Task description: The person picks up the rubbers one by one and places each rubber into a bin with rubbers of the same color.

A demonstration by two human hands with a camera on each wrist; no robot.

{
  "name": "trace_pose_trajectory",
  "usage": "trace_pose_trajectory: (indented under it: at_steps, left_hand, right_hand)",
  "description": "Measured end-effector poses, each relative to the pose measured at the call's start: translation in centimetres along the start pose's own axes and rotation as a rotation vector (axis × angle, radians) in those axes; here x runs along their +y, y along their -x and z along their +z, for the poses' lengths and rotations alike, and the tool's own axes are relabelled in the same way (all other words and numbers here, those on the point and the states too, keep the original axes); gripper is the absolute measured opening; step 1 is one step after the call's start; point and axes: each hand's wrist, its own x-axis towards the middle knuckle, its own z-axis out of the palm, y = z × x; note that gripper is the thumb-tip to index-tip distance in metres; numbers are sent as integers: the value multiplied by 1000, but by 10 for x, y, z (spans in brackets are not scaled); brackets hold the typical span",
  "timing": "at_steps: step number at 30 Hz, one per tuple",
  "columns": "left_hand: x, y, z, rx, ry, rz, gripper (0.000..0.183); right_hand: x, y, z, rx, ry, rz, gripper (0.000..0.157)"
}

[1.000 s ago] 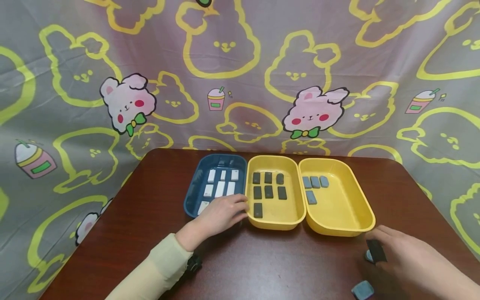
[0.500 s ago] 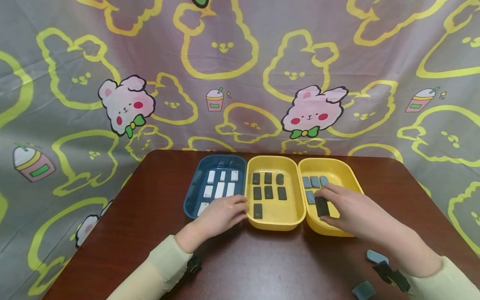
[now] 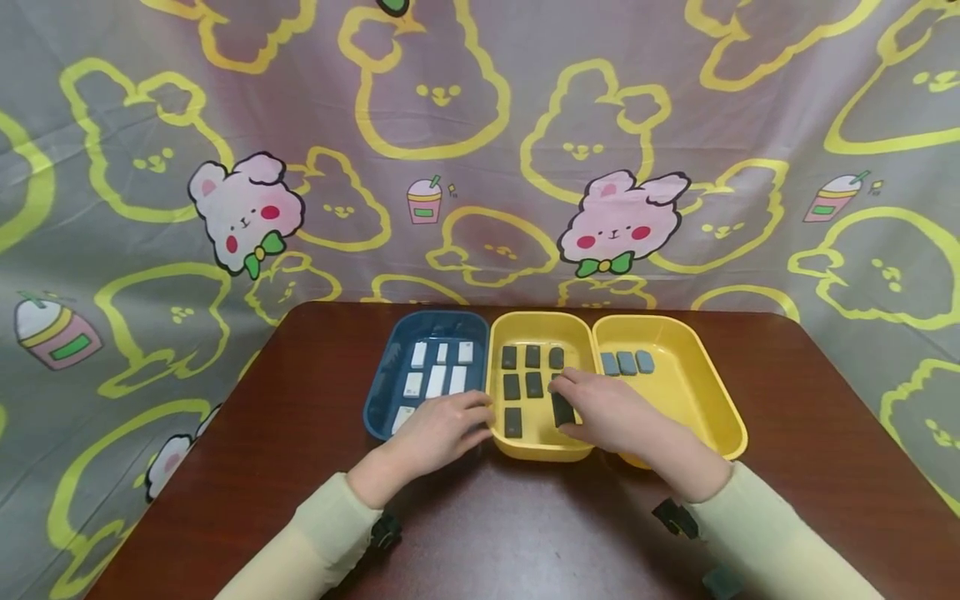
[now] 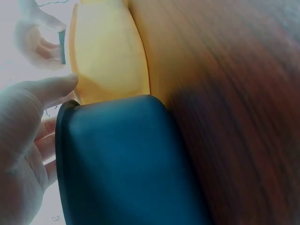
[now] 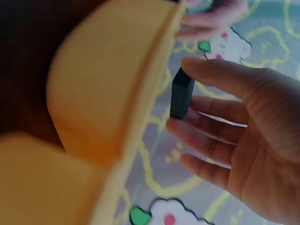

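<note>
My right hand (image 3: pixel 618 412) pinches a small black rectangular block (image 3: pixel 562 411) between thumb and fingertips, over the middle yellow tray (image 3: pixel 543 452). In the right wrist view, this black block (image 5: pixel 182 96) stands upright, just beyond the tray rim. Several black blocks (image 3: pixel 513 422) lie in rows in that tray; the hand partly hides one. My left hand (image 3: pixel 442 429) rests with loosely bent fingers at the near corner where the blue tray (image 3: pixel 371 408) meets the middle tray. In the left wrist view, its thumb (image 4: pixel 61 86) lies by the rims, and nothing is held.
White blocks (image 3: pixel 435 381) lie in rows in the blue tray. Three grey-blue blocks (image 3: pixel 626 363) show in the right yellow tray (image 3: pixel 705 400); my right arm crosses its near side. A grey-blue block (image 3: pixel 723 582) lies near the table's front, partly hidden by the sleeve.
My right hand has carried the black block leftward from the table's right side, across the right tray to over the middle tray. The left hand has stayed in place.
</note>
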Motion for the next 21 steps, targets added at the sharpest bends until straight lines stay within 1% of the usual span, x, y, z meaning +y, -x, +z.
trace_pose_trajectory:
  at_steps: [3,6,8,14,16,21]
  left_hand:
    - [0,0,0,1,-1,-5,23]
    - [0,0,0,0,-2,-7,23]
    - [0,0,0,-2,-2,-7,23]
    - [0,1,1,3,-3,-1,23]
    - [0,1,1,9,-7,4,23]
    - [-1,1,2,22,-10,14,21]
  right_hand:
    - [-5,-9,14,-4,2,-17,44]
    - [-7,-17,26,-14,-1,-1,42]
    - [-8,-22,33,-33,-9,26,42]
    - [-8,-33,50,-138,-41,119,38]
    - [-6,-35,54,-147,-50,133,35]
    - [-2,-41,63,-144,-37,130,29]
